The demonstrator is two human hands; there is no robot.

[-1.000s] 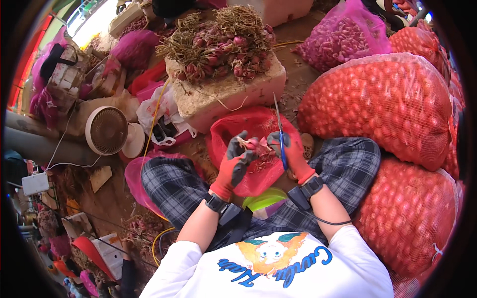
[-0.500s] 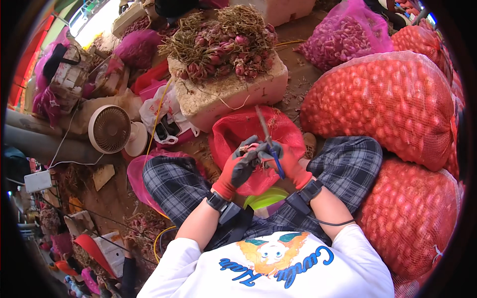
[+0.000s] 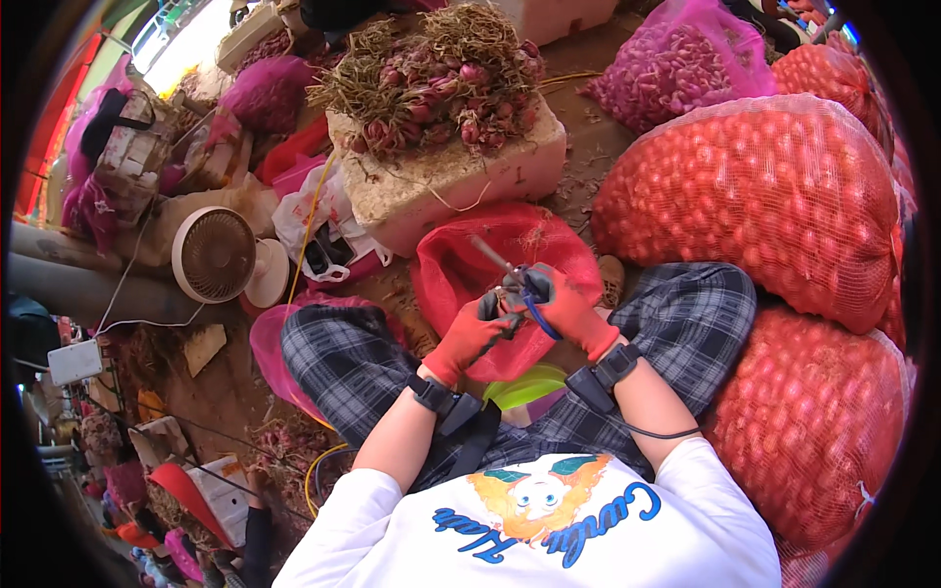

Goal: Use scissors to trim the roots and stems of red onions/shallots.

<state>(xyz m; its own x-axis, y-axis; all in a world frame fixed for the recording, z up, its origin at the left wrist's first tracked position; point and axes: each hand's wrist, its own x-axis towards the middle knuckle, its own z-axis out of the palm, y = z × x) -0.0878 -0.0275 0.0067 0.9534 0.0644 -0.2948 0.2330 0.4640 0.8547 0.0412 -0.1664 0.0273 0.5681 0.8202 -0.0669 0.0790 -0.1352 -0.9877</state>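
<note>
My right hand, in a red glove with dark grey fingers, is closed round a pair of scissors with blue handles. Their blades point up and to the left, away from me. Close against it, my left hand, gloved alike, has its fingers curled together; whatever lies in them is hidden. Both hands are over a red mesh bag spread between my knees. Beyond it, a heap of shallots with dry stalks lies on a white foam box.
Large red mesh sacks of shallots crowd my right side, with a pink sack behind. To the left are a round fan, a white plastic bag and a yellow cord. A green bowl sits near my lap.
The scissors have tilted from nearly upright toward the left, and my right hand has turned with them. My left hand dropped slightly; the pinkish shallot seen in its fingers is now hidden.
</note>
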